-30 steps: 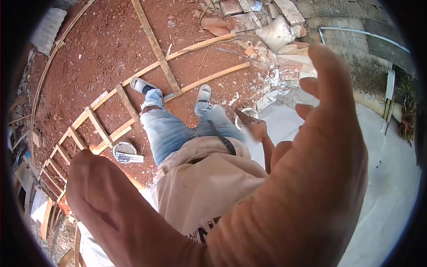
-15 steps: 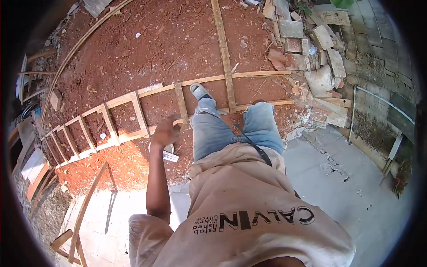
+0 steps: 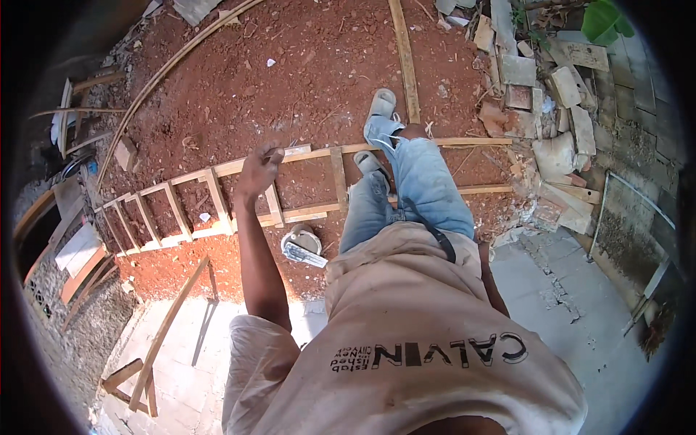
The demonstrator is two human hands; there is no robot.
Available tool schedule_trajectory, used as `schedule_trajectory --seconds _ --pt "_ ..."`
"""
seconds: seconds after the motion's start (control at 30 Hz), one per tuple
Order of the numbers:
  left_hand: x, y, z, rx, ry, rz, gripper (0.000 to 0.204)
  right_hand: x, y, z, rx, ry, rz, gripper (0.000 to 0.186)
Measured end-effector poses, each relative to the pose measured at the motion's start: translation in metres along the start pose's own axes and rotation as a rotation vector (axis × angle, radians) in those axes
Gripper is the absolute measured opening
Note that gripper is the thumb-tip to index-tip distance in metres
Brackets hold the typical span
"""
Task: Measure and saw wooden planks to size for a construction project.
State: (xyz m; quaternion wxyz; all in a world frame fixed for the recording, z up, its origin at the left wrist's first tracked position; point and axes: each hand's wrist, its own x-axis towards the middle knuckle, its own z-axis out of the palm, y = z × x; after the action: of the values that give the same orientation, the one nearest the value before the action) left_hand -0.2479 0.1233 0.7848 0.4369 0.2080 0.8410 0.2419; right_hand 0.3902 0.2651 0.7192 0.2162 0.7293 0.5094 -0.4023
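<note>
My left hand (image 3: 259, 172) hangs in the air with its fingers loosely bent and apart, holding nothing. Below it in the picture lies a long wooden frame (image 3: 250, 221), built like a ladder from two rails and several crosspieces, flat on red soil. Beside its near rail stands a small round container (image 3: 303, 235). Across that container rests a flat pale object (image 3: 304, 254) whose kind I cannot make out. Part of my right arm (image 3: 494, 286) shows beside my hip; the right hand is hidden. My feet, in grey slip-on shoes (image 3: 382, 103), are at the frame's far rail.
A long board (image 3: 404, 61) runs away from me over the soil. Broken bricks and blocks (image 3: 518, 71) are heaped at the right against a block wall (image 3: 638, 109). Propped wooden strips (image 3: 168, 330) stand at the left on pale paving (image 3: 239, 333). Cracked paving (image 3: 529, 290) lies right.
One foot has stepped forward past the frame's far rail. My left hand has swung forward, uncovering the round container. The view has shifted, and part of the right arm has come into sight.
</note>
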Motion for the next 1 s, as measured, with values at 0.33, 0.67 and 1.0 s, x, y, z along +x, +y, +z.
schedule_trajectory --seconds 0.33,0.67,1.0 --pt "0.075 0.256 0.000 0.172 -0.348 0.039 0.039 0.081 -0.160 -0.005 0.229 0.288 -0.349 0.048" --pt "0.003 0.608 0.055 0.512 -0.764 1.411 0.031 0.052 -0.208 0.003 0.407 0.019 0.034 0.035" --pt "-0.118 0.687 0.102 0.645 -1.377 2.041 0.016 -0.122 -0.275 0.164 0.993 0.113 0.602 0.028"
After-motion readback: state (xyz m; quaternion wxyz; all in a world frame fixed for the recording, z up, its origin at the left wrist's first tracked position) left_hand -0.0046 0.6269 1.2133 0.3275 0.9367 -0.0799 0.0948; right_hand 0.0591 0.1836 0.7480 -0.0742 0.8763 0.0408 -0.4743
